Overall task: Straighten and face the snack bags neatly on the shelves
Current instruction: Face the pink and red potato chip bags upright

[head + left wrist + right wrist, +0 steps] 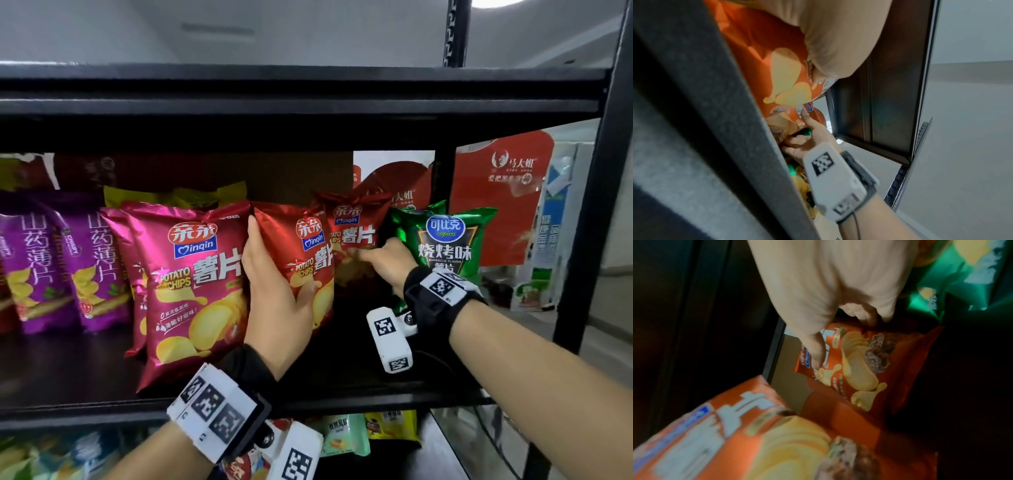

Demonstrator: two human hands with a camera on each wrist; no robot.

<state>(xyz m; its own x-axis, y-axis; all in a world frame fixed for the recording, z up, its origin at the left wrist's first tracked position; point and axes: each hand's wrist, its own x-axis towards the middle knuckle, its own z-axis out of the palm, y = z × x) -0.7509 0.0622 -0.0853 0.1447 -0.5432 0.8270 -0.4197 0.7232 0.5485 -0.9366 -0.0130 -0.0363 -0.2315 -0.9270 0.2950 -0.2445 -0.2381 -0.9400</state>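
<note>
A: Black steel shelf [308, 399], middle tier. Magenta Qinqin chip bag [191, 291] upright at left, front red Qinqin bag [294, 246] beside it, rear red Qinqin bag [356, 236] set back and tilted, green Copico bag [445, 240] at right.

B: Which hand's on what?

A: Left hand [274, 291] clamps the front red bag's left edge, thumb across its face. Right hand [387, 263] reaches in past that bag; fingers curl at the rear red bag's side, thumb pressed on its face.

B: Key relation?

A: Rear bag sits behind and right of the front one, long axis leaning. Right hand's nearer; I'd guess pull forward, stand it up.
</note>
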